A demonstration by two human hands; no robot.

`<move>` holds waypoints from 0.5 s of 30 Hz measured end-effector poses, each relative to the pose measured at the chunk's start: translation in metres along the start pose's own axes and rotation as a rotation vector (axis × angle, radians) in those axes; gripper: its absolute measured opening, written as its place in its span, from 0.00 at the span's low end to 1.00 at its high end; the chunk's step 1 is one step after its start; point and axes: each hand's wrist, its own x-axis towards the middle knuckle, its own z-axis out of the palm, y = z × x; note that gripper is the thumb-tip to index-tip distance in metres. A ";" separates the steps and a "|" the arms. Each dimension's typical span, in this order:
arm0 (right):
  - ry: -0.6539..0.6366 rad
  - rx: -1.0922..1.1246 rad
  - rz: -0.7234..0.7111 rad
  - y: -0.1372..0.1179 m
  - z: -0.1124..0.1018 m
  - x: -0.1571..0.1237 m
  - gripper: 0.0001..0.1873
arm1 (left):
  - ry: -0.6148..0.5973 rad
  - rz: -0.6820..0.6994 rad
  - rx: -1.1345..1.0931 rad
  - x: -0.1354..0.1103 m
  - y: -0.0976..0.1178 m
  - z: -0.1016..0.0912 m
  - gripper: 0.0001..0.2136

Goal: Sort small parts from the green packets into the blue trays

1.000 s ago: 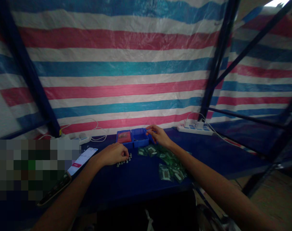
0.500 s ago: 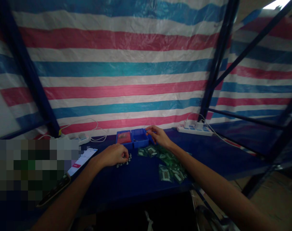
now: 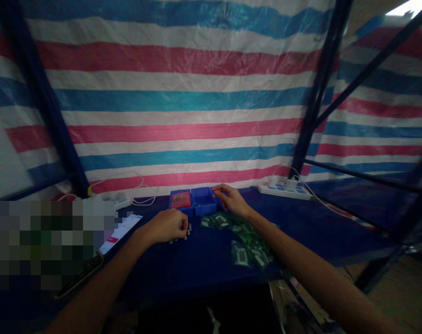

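My left hand [image 3: 169, 224] is closed low over a small cluster of shiny metal pieces [image 3: 186, 233], which look like screws. Its fingertips are curled among them, and what they pinch, if anything, is hidden. At the right side of an open blue bin [image 3: 205, 209], my right hand [image 3: 230, 198] has thumb and forefinger pressed together. Whatever lies between those fingertips is too small to name. A few tiny bits lie on the bin's floor. Just left of it stands a second blue bin [image 3: 170, 204] with a red packet [image 3: 180, 200] inside.
Several clear greenish bags of small parts [image 3: 241, 254] lie under and beside my right forearm. Power strips stand at the back right [image 3: 283, 189] and back left [image 3: 122, 200], with white cables. A phone with a lit screen [image 3: 122, 233] lies left of my left forearm.
The view has shifted slightly. Both hands keep nearly the same places and poses, the left over the metal pieces and the right at the bin.
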 end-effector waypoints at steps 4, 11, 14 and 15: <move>0.001 -0.003 -0.014 -0.001 0.001 0.000 0.22 | 0.022 0.038 -0.022 0.000 0.000 -0.006 0.07; -0.002 0.004 -0.009 -0.001 0.001 0.000 0.20 | -0.005 0.041 -0.027 0.001 -0.006 -0.004 0.08; 0.000 0.009 -0.008 -0.001 0.002 -0.001 0.20 | 0.010 0.034 -0.010 0.000 -0.005 -0.003 0.07; -0.001 0.010 0.000 -0.002 0.002 -0.001 0.20 | 0.017 0.035 -0.004 0.000 -0.004 -0.003 0.07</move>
